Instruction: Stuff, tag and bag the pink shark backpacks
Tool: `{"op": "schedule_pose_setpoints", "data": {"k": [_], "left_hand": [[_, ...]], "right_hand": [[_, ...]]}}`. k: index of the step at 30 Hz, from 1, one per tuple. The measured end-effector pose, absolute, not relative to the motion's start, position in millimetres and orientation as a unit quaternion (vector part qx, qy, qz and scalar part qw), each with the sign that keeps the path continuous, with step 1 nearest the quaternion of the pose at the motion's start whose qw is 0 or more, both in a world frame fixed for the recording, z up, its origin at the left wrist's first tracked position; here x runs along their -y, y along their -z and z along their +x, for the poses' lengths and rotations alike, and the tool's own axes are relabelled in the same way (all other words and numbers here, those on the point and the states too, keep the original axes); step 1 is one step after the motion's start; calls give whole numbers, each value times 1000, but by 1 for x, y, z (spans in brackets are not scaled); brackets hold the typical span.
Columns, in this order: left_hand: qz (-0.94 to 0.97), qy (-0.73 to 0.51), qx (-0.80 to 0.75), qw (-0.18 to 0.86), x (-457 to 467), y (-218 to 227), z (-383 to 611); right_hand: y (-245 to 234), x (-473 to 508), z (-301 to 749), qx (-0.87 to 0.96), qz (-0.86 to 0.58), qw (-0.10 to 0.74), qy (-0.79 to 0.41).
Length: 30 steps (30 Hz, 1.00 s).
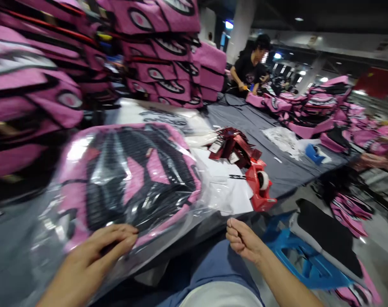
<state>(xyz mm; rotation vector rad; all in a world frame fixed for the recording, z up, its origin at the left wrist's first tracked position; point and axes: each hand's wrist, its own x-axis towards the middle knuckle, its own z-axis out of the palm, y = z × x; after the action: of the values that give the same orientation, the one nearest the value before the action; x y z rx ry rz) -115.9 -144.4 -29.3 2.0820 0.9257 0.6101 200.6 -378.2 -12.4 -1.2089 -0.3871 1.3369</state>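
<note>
A pink and black backpack (139,183) lies in a clear plastic bag (49,221) on the table in front of me, its black padded side up. My left hand (97,251) is at the near edge of the bag, thumb and fingers closed together on the plastic. To the right, my right hand (243,241) is held in the air just off the table edge, its fingers curled and thumb against them. Whether it holds something small I cannot make out. Nearest to it are white papers (235,194) and a red tape dispenser (259,187) with a roll.
Stacks of pink backpacks (168,64) stand at the back and left. Dark red packets (234,145) lie beyond the papers. A blue tape dispenser (313,153) is farther right. A blue stool (309,260) with a black cushion stands beside the table. Another person (249,68) works behind.
</note>
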Motion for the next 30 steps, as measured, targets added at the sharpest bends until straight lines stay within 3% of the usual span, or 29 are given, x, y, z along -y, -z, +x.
{"op": "schedule_pose_setpoints", "data": {"k": [3, 8, 12, 14, 17, 20, 24, 27, 30], "left_hand": [[787, -252, -362, 432, 157, -7, -95], [775, -278, -363, 437, 160, -20, -85], [778, -280, -355, 436, 161, -15, -87], [780, -280, -354, 432, 161, -13, -87], [782, -275, -358, 429, 160, -14, -88], [780, -266, -363, 435, 161, -14, -88], [781, -255, -366, 436, 161, -15, -86], [796, -245, -352, 427, 162, -14, -91], [833, -254, -343, 353, 163, -12, -109]], "right_hand": [[-34, 338, 184, 382, -506, 504, -586], [-112, 240, 176, 802, -412, 203, -382], [-115, 176, 159, 880, -385, -30, -276], [-107, 159, 154, 864, -427, -104, -246], [-100, 153, 159, 817, -530, -107, -200], [-97, 169, 169, 776, -617, -23, -133], [-82, 203, 161, 813, -568, 88, -92], [-66, 213, 147, 843, -521, 42, -123], [-58, 206, 141, 837, -531, -3, -135]]}}
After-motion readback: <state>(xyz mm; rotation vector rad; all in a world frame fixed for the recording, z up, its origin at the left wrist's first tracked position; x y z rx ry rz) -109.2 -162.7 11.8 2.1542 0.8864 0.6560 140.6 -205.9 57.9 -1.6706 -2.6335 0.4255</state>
